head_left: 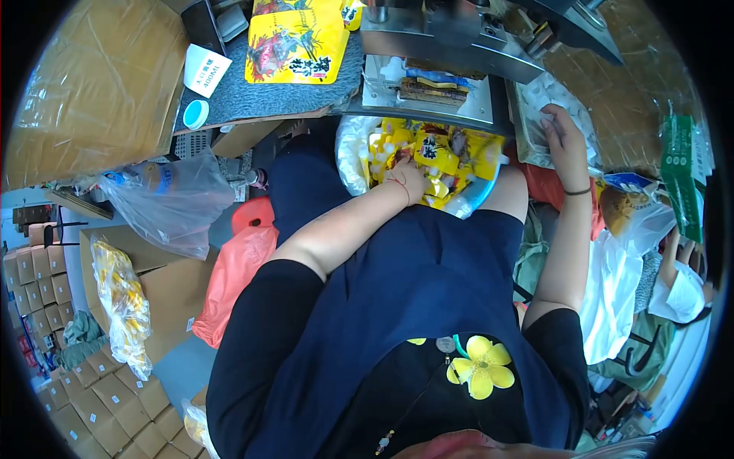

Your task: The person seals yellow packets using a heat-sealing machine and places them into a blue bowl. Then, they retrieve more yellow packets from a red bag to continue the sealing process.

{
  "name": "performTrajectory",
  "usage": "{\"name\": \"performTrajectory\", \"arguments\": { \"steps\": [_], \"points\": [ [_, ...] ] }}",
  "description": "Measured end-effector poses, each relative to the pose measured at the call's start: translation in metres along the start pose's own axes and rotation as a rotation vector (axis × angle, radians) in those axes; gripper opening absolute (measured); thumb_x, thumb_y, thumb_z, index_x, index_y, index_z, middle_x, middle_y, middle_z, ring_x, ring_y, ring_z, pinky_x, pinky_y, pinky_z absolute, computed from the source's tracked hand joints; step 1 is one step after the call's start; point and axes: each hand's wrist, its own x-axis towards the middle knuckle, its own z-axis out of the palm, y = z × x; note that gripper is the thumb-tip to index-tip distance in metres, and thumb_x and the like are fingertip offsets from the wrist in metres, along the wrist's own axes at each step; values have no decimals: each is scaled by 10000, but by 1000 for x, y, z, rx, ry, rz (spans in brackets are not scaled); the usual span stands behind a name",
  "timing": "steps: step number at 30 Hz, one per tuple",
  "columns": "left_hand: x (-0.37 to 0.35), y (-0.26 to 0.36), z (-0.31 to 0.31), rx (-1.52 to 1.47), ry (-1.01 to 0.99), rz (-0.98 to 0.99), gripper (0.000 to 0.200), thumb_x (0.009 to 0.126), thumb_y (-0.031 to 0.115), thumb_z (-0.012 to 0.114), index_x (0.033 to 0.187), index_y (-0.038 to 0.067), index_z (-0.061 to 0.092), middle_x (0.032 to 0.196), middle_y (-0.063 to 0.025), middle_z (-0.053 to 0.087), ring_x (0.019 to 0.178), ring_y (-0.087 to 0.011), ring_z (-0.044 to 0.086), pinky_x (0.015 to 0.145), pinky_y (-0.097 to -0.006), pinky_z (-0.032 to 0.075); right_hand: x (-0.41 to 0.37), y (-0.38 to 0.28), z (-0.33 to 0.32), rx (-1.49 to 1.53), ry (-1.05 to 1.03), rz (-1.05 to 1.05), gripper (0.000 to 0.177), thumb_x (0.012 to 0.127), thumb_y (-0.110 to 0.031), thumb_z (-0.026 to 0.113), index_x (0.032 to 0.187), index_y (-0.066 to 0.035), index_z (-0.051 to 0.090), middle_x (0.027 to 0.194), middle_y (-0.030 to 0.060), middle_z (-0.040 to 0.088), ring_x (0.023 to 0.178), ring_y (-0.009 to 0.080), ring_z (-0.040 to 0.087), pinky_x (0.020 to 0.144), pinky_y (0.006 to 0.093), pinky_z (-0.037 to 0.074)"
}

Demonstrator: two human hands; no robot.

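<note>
My left hand (405,182) reaches into a round basin (483,200) lined with clear plastic on my lap, its fingertips hidden among small yellow packets (437,153). My right hand (566,145) is at a white tray (531,126) of translucent white pieces to the right; its fingers are curled together at the tray, and what they hold is too small to name. Between the hands, above the basin, sits a metal machine (451,47) with a stack of dark and blue strips on its plate. Large yellow printed pouches (294,46) lie on the grey-covered table (229,103).
A white label card (206,70) and a teal-rimmed cap (196,115) are at the table's left. Red bags (241,268), plastic bags (172,203) and cardboard boxes (180,302) stand left. Another person (680,294) is at the far right, near a green packet (683,176).
</note>
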Motion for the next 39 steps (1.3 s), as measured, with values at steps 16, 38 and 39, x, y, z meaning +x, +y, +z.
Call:
{"name": "performTrajectory", "arguments": {
  "steps": [16,38,39],
  "points": [
    [-105,20,-124,-1522,486,-115,260,943,234,735,1048,-4,742,853,-74,751,774,-72,669,696,-249,522,-22,-123,14,491,-190,-157,174,936,-115,679,1067,-1,684,974,91,714,856,181,678,785,304,538],
    [-87,-32,-154,-2193,374,-23,329,905,-3,670,1225,-63,620,1155,-152,715,1004,-210,714,911,-344,567,18,-19,13,-347,265,-319,164,945,-76,622,1089,0,634,983,177,640,878,390,617,782,429,500],
    [-85,-37,-159,-2223,345,-29,329,903,-4,671,1223,-65,620,1157,-154,715,1000,-212,715,910,-344,568,16,-14,17,-330,263,-274,190,971,-108,601,1130,-11,635,1014,186,639,921,390,618,821,428,497]
  ]
}}
